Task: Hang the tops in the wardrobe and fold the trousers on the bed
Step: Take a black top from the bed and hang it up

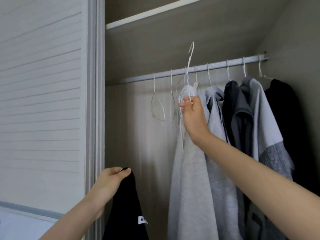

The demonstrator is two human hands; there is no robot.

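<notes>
My left hand [110, 181] pinches the black top [125, 210] by its upper edge, fingers and thumb curled round the fabric; the top hangs straight down from that hand, with a small white label [142, 219] low on it. My right hand [192, 113] is raised up and to the right of the left, well apart from it, fingers curled round a white wire hanger [190, 66]. That hanger's hook stands above the wardrobe rail [216, 65], off it. Just left of my right hand two empty hangers [158, 103] dangle from the rail. Touching the right hand and behind it hangs a light grey top [192, 179]; further right of it hang another grey top [218, 135], a dark grey one [232, 108], a grey-and-white one [265, 122] and a black one [284, 108]. Left of my left hand is the slatted sliding door [41, 84]. A shelf edge [152, 12] runs above both hands.
</notes>
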